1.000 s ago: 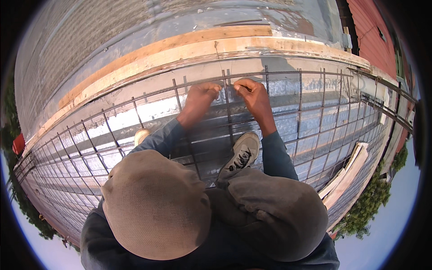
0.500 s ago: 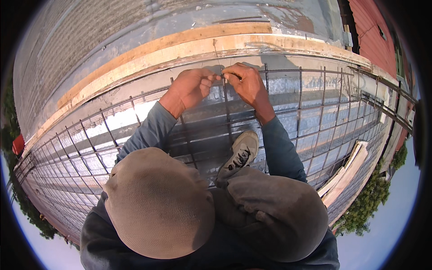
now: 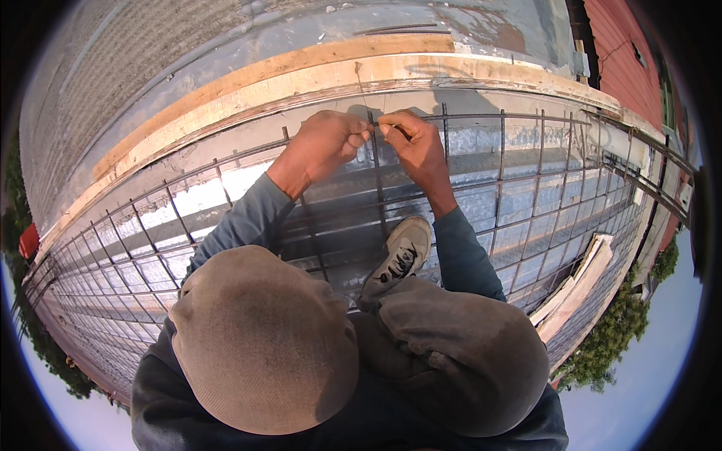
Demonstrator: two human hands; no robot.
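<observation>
Ribbed steel bar [image 3: 379,177] lies between our two hands, its end at our fingertips, long axis running from near our shoe [image 3: 408,249] toward the timber board [image 3: 301,89]. Left hand [image 3: 323,144] and right hand [image 3: 415,146] about equally near, either side. Thumbs and fingers drawn close; whether they pinch anything thin, we cannot tell. Outer crossbar [image 3: 477,116] runs crosswise there.
</observation>
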